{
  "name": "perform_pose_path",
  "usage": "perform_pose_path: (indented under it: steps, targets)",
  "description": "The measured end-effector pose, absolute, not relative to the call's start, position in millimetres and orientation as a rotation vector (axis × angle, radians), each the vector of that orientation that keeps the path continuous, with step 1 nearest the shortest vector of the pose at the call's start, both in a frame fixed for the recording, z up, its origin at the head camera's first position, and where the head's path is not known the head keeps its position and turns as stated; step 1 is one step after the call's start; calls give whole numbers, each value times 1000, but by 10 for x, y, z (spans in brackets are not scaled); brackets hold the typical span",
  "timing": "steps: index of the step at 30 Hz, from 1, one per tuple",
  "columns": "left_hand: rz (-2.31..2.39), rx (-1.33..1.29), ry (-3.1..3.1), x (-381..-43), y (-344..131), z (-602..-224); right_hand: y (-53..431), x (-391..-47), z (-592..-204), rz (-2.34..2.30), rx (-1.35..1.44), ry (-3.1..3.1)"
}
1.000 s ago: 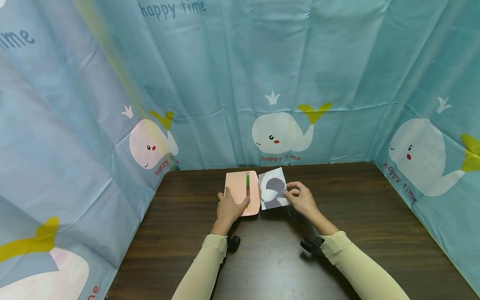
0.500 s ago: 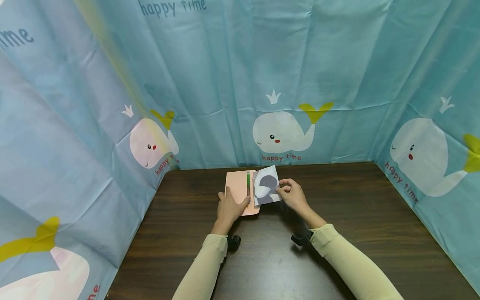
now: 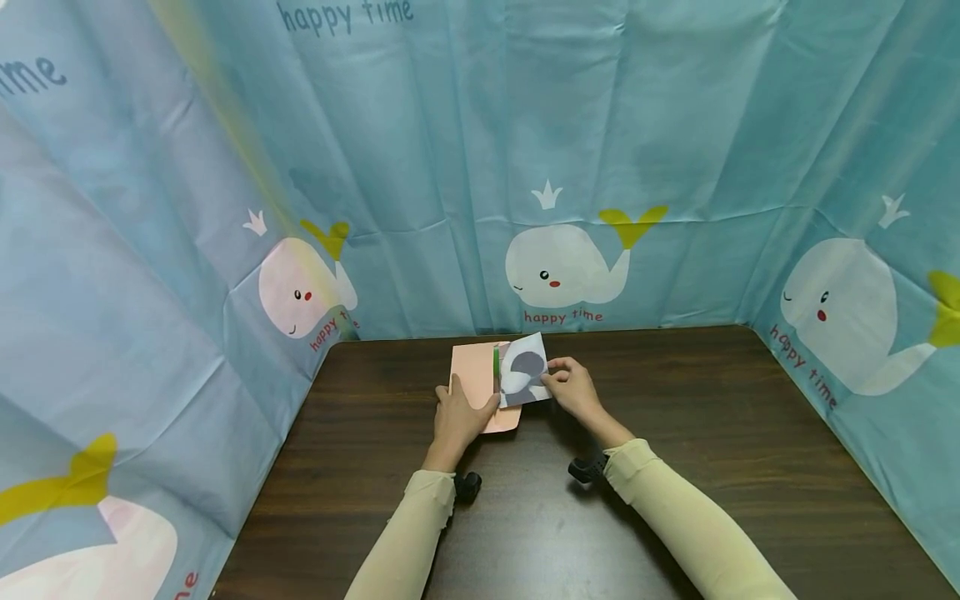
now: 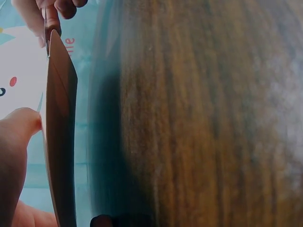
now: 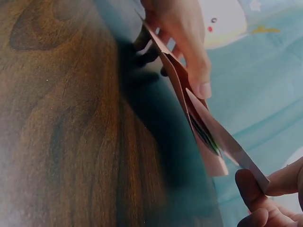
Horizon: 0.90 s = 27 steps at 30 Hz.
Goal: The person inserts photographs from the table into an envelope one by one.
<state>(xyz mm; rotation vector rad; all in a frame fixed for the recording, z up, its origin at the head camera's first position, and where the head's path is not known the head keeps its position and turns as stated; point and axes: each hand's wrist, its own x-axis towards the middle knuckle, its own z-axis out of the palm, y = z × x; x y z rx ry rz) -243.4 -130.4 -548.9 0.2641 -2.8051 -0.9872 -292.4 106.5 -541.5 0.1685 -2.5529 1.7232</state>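
Observation:
A pink paper envelope (image 3: 471, 367), its side opening facing right, is held up in my left hand (image 3: 454, 421), with the thumb across its front. Edge-on in the left wrist view, the envelope (image 4: 61, 127) stands above the table. My right hand (image 3: 573, 392) pinches a white and grey picture card (image 3: 523, 373) by its right edge. The card overlaps the envelope's open side. In the right wrist view the card's (image 5: 225, 135) far tip lies at the envelope's mouth, near the left thumb (image 5: 201, 80). Green-edged sheets (image 5: 208, 137) show inside the envelope.
Beneath the hands is a dark wood-grain table (image 3: 705, 408). A blue curtain (image 3: 420, 167) printed with whales stands around its back and sides. Each wrist wears a black device, such as the one on the left wrist (image 3: 468, 487).
My right hand has moved left with the card, from beside the envelope to overlapping its open side. The left hand and envelope have stayed in place.

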Motion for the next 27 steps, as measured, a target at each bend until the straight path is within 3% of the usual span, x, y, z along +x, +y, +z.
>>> perform_pose_path:
  steps: [27]
  targets:
    - [-984,282,-2797,-2410,-1295,-5486,783,-2919,-5462,1634,82,-2579]
